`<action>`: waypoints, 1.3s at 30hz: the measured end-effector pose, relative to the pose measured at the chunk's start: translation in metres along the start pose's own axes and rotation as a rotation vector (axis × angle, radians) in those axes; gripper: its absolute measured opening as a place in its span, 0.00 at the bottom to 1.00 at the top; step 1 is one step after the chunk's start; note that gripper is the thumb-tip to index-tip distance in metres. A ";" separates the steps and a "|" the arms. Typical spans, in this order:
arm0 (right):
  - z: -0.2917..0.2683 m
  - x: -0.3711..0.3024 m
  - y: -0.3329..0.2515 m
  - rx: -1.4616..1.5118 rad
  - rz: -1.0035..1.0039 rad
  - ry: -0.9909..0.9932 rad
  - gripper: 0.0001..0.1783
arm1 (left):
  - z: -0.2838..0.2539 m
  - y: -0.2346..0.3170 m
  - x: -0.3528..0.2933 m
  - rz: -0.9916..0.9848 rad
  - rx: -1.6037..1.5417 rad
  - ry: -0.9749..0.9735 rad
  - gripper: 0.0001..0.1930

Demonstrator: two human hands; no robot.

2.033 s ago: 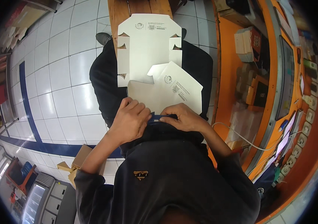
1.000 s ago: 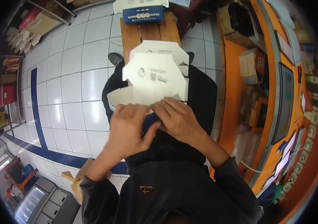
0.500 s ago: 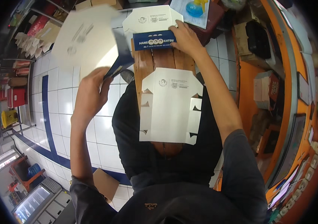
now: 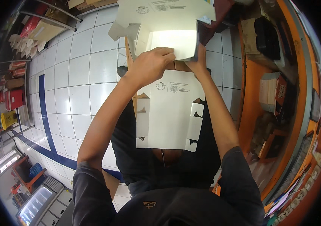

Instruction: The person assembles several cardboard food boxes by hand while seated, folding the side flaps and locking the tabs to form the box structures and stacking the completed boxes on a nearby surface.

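A partly folded food carton (image 4: pixel 171 41) with a pale inside stands at the far end of a wooden bench (image 4: pixel 179 66). Its lid panel (image 4: pixel 164 13) spreads away from me, and a side flap (image 4: pixel 121 33) sticks out at the left. My left hand (image 4: pixel 151 64) is closed over the near wall, fingers on the rim. At the near right corner my right hand (image 4: pixel 199 62) grips the dark side wall; its fingertips are partly hidden behind the carton. Closer to me, a flat white carton blank (image 4: pixel 170 116) with notched side flaps lies over the bench between my legs.
To the right runs an orange shelf unit (image 4: pixel 249 124) holding a stack of cartons (image 4: pixel 269 90) and a black case (image 4: pixel 269 39). Metal racks (image 4: pixel 51 19) with packets stand at the far left. White floor tiles (image 4: pixel 79 101) surround the bench. A brown cardboard piece (image 4: pixel 111 182) lies beside my left elbow.
My left hand has swung a carton from the left onto the bench's far end. My right hand has come nearer to me, onto a carton corner. The blue-fronted carton there no longer shows.
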State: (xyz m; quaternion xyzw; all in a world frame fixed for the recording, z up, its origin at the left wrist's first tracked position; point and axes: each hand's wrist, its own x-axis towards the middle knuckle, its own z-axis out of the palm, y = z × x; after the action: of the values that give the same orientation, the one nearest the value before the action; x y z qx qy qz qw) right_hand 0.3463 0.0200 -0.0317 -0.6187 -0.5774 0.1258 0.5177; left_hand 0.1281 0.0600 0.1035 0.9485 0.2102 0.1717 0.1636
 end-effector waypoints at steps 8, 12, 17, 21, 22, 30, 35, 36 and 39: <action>-0.005 0.029 0.011 0.105 0.692 -0.254 0.21 | 0.015 -0.023 -0.004 -0.256 0.136 -0.093 0.10; -0.001 0.038 -0.029 0.179 0.830 -0.364 0.17 | 0.017 -0.029 -0.014 -0.281 0.179 -0.083 0.10; -0.016 0.045 -0.039 0.396 0.986 -0.423 0.18 | 0.023 -0.032 -0.011 -0.201 0.256 -0.091 0.10; -0.012 0.051 -0.040 0.276 0.961 -0.452 0.18 | 0.031 -0.032 -0.014 -0.180 0.258 -0.024 0.11; -0.011 0.053 -0.040 0.265 0.972 -0.465 0.19 | 0.030 -0.033 -0.015 -0.194 0.265 -0.039 0.12; -0.013 0.054 -0.037 0.329 0.937 -0.456 0.21 | 0.029 -0.030 -0.014 -0.248 0.319 -0.105 0.10; -0.010 0.054 -0.039 0.306 0.943 -0.455 0.21 | 0.033 -0.036 -0.016 -0.194 0.316 -0.060 0.13; -0.007 0.054 -0.041 0.269 0.920 -0.456 0.21 | 0.034 -0.037 -0.016 -0.194 0.316 -0.060 0.13; -0.007 0.054 -0.042 0.244 0.898 -0.460 0.22 | 0.032 -0.037 -0.017 -0.206 0.315 -0.095 0.13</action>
State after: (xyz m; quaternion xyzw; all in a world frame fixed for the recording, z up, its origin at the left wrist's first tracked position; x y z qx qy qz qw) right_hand 0.3436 0.0541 0.0282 -0.6969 -0.3348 0.5349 0.3408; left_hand 0.1139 0.0768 0.0561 0.9429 0.3223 0.0741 0.0397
